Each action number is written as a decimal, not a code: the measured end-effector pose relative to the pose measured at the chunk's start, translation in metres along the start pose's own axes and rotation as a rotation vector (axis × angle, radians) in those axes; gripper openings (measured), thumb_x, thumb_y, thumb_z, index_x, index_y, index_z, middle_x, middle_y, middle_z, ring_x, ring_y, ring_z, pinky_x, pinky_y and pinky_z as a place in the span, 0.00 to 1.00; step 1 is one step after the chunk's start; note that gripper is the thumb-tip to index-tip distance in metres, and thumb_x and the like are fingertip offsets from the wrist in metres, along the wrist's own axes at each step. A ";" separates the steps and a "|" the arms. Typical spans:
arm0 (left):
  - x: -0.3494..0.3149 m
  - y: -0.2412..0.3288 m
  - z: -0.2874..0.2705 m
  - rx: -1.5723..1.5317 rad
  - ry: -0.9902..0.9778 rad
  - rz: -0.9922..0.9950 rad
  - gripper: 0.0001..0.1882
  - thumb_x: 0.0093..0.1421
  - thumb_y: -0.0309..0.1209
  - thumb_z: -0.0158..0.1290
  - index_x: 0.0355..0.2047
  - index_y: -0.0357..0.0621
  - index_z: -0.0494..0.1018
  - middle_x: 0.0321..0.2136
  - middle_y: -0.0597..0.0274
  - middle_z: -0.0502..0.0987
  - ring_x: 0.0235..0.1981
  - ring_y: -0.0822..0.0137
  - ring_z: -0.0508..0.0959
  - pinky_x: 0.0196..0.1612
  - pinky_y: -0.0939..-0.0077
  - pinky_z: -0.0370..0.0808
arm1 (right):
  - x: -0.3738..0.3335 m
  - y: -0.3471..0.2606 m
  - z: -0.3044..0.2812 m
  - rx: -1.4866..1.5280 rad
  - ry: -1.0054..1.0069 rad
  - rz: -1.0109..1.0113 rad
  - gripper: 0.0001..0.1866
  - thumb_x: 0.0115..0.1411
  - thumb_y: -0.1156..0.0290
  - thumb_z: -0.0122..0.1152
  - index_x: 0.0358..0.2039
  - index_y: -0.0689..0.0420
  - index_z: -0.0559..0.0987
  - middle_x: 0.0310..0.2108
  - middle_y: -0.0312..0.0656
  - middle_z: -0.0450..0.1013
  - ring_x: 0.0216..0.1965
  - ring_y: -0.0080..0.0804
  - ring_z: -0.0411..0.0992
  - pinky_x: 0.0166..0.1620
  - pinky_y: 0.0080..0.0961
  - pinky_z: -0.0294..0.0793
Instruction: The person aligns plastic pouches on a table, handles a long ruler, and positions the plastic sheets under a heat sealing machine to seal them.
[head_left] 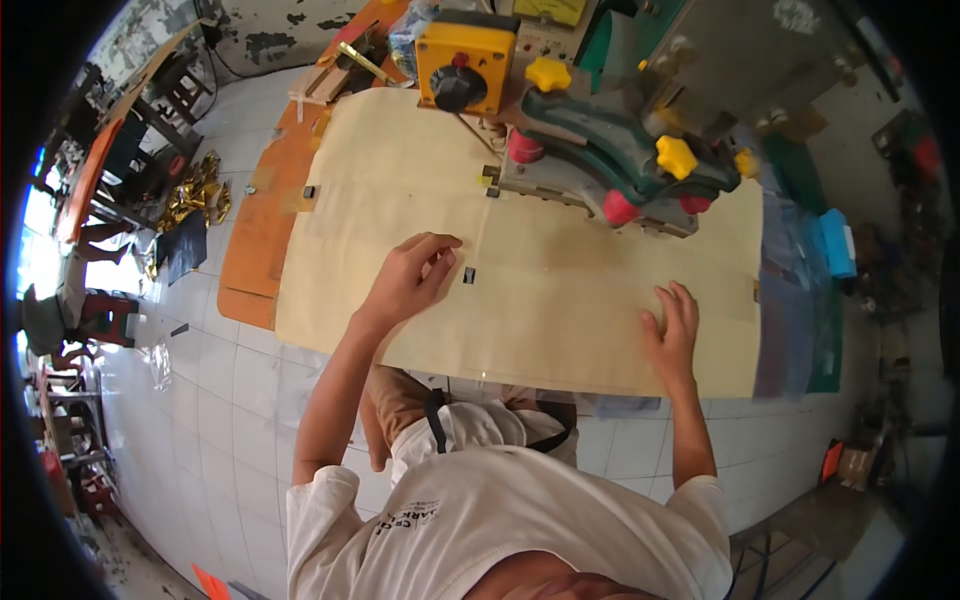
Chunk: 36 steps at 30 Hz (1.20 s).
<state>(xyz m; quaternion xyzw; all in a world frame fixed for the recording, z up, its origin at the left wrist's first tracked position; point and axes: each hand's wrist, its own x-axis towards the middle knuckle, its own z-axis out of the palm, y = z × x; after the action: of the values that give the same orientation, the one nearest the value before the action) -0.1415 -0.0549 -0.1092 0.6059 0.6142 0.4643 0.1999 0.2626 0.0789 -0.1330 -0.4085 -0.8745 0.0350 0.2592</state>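
A large cream sheet (560, 320) covers most of the table in front of me. Over its left half is my left hand (408, 278), with fingers half bent, a gap between thumb and fingertips, and nothing seen in it. A small black rectangular piece (469, 275) lies on the sheet beside those fingertips. My right hand (672, 330) rests on or just above the sheet's right part, fingers apart and holding nothing. Beyond both hands stands a press machine (600, 150) with a dark green arm, yellow star knobs and red round knobs. Another black piece (492, 193) lies by its metal plate.
A yellow control box (466, 68) with a black dial stands at the back. Orange tabletop (250, 265) shows on the left. Clear plastic sheets (785, 300) and a blue box (837, 243) are at the right. Gold foil (195, 195) lies on the tiled floor.
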 end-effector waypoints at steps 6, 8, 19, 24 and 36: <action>-0.010 -0.015 0.028 0.200 0.220 0.113 0.09 0.56 0.20 0.52 0.38 0.37 0.76 0.25 0.54 0.74 0.28 0.56 0.75 0.32 0.67 0.73 | -0.009 -0.001 0.003 0.013 -0.047 0.042 0.20 0.62 0.62 0.58 0.51 0.60 0.73 0.56 0.52 0.64 0.55 0.53 0.62 0.58 0.46 0.61; -0.009 -0.016 0.028 0.281 0.186 0.206 0.10 0.55 0.18 0.53 0.39 0.35 0.75 0.28 0.52 0.75 0.29 0.57 0.76 0.33 0.69 0.73 | -0.008 0.003 0.006 -0.007 -0.034 0.025 0.20 0.62 0.63 0.58 0.51 0.59 0.73 0.56 0.52 0.64 0.55 0.53 0.62 0.58 0.46 0.61; -0.010 -0.025 0.038 0.394 0.230 0.266 0.09 0.57 0.19 0.51 0.39 0.35 0.75 0.30 0.50 0.76 0.32 0.54 0.76 0.36 0.66 0.73 | -0.010 0.016 0.013 -0.012 0.028 -0.045 0.18 0.62 0.65 0.57 0.50 0.58 0.73 0.54 0.51 0.66 0.55 0.51 0.63 0.58 0.45 0.61; -0.015 -0.020 0.040 0.389 0.237 0.222 0.08 0.60 0.21 0.49 0.39 0.34 0.75 0.31 0.48 0.76 0.33 0.52 0.76 0.37 0.65 0.73 | -0.018 0.026 0.022 -0.036 0.083 -0.073 0.18 0.61 0.63 0.57 0.50 0.57 0.74 0.52 0.50 0.67 0.54 0.50 0.64 0.58 0.45 0.60; -0.016 -0.021 0.035 0.360 0.175 0.241 0.12 0.66 0.27 0.45 0.44 0.33 0.73 0.35 0.46 0.76 0.37 0.49 0.76 0.42 0.63 0.72 | -0.019 0.025 0.023 -0.004 0.119 -0.041 0.17 0.62 0.65 0.57 0.50 0.58 0.74 0.51 0.50 0.68 0.54 0.49 0.65 0.60 0.46 0.60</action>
<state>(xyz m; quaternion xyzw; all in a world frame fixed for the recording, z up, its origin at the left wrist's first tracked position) -0.1224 -0.0544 -0.1484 0.6581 0.6255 0.4185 -0.0223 0.2790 0.0847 -0.1672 -0.3926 -0.8657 0.0037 0.3107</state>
